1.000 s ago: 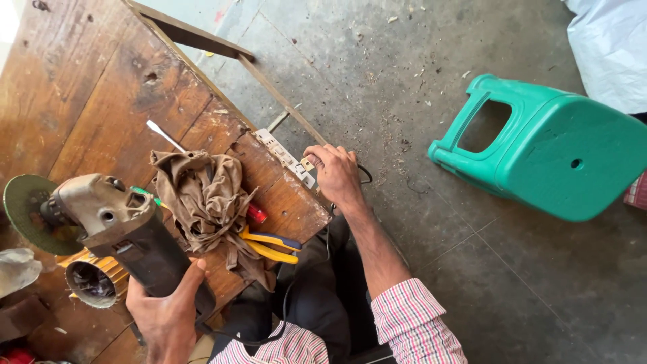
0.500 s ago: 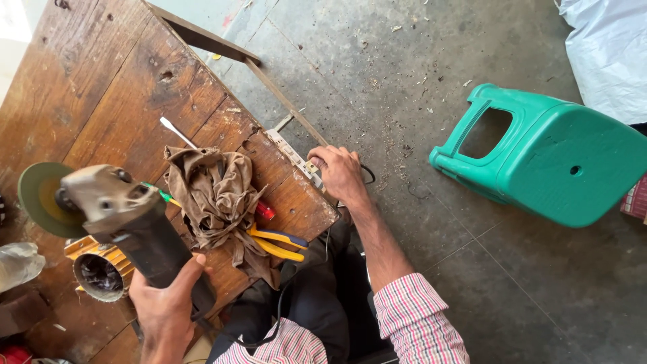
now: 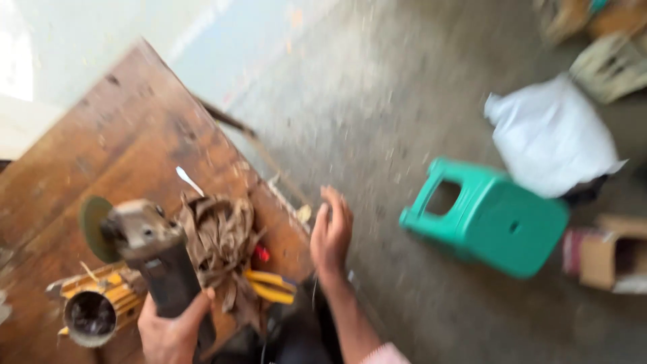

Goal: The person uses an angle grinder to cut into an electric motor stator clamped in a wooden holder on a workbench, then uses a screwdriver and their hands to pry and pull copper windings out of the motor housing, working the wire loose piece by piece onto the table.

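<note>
Got the angle grinder (image 3: 145, 253) gripped by its dark body in my left hand (image 3: 172, 330), disc at 9 o'clock, over the wooden workbench (image 3: 101, 148). My right hand (image 3: 331, 232) is open and empty, fingers loose, off the bench edge at 3 o'clock of the crumpled brown rag (image 3: 219, 246).

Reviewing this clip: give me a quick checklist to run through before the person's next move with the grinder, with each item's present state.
1. Left hand wrapped around the angle grinder body: ok.
2. Right hand away from the grinder disc: ok, it is open, beyond the table edge.
3. Crumpled brown rag away from the disc: not ok, it lies right beside the grinder.
4. Disc spinning or stopped: cannot tell, the picture is blurred.
5. Green stool away from the hands: ok, it lies tipped on the floor.
</note>
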{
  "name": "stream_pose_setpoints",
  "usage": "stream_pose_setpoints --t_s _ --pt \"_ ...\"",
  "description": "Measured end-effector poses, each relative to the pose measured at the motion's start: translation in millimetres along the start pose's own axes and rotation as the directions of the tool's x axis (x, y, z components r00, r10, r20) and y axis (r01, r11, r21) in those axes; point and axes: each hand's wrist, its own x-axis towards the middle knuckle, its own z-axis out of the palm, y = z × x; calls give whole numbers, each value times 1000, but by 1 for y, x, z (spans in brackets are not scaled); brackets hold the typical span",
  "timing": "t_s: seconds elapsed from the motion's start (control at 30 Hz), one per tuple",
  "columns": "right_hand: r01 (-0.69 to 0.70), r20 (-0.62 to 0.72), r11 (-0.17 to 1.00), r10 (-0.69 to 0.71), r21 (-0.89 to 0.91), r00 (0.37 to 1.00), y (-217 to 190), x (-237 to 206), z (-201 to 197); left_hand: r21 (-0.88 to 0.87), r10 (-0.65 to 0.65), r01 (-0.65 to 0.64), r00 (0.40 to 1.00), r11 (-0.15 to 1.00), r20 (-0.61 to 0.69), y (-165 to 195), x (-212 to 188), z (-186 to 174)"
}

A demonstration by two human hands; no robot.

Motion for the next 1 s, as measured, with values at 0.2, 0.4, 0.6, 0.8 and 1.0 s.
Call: stream_pose_setpoints --t_s 0.2,0.4,0.6,0.8,1.0 --pt "-587 881 787 127 191 456 -115 -80 -4 -178 -13 23 998 984 59 -15 -8 -10" --pt "-708 903 689 191 156 385 -167 -130 41 79 -80 78 996 994 25 -6 -23 -40" --pt "-765 876 635 300 112 377 -202 -160 68 237 -147 91 961 967 233 12 -22 -100" --pt "-733 835 673 342 102 431 -232 -189 88 -144 86 -47 956 988 280 -15 -42 -163" --pt "-706 834 681 266 193 484 -239 -203 111 -339 195 -48 889 940 415 -52 -42 -188"
